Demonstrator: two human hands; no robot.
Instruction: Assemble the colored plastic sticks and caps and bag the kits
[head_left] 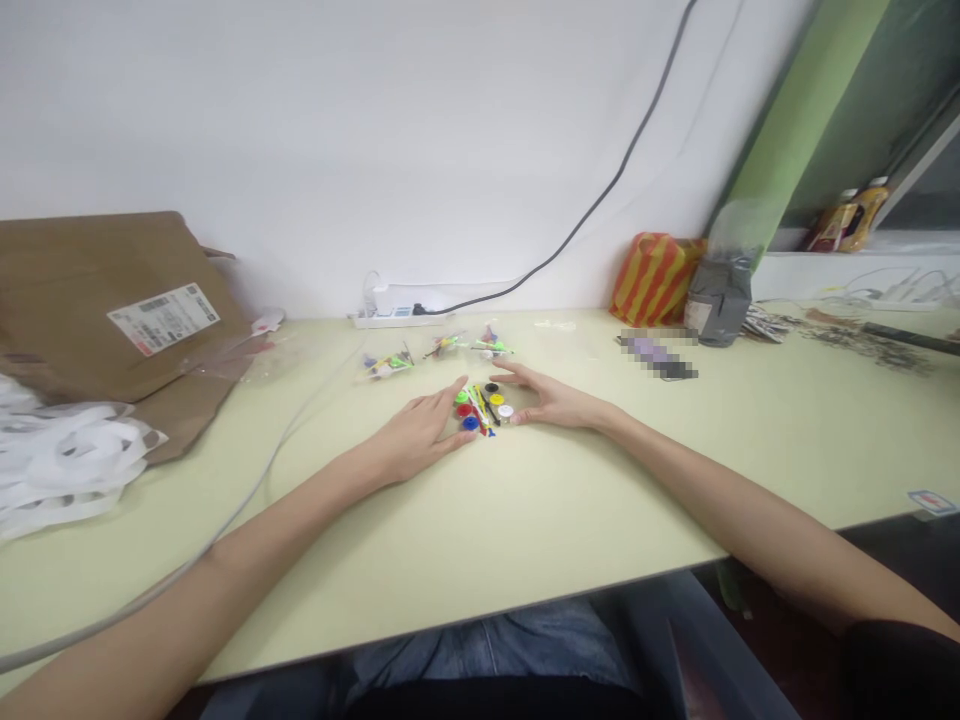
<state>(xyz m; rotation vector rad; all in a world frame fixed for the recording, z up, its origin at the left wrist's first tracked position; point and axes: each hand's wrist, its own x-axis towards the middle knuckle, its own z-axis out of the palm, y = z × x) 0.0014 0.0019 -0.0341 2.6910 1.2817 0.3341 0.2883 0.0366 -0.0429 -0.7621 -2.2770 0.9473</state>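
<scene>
Between my hands lies a small cluster of coloured pieces on the table. It has round discs in green, red, a blue disc (470, 423), a black disc (492, 387), a yellow disc (496, 400) and a white disc (505, 412). Thin coloured sticks (480, 408) run through the middle, between the two columns of discs. My left hand (420, 435) curves around the left side, thumb and fingers apart, close to the green and blue discs. On the right side, my right hand (551, 400) is open, its thumb by the white disc. Whether the fingertips touch the pieces is unclear.
Clear bags of coloured pieces (388, 365) lie beyond the hands. A power strip (397, 318) sits by the wall. At left are a brown cardboard box (82, 280), white strips (82, 450) and a grey cable (274, 460); at right, a striped bag (651, 280) and a grey bag (718, 300).
</scene>
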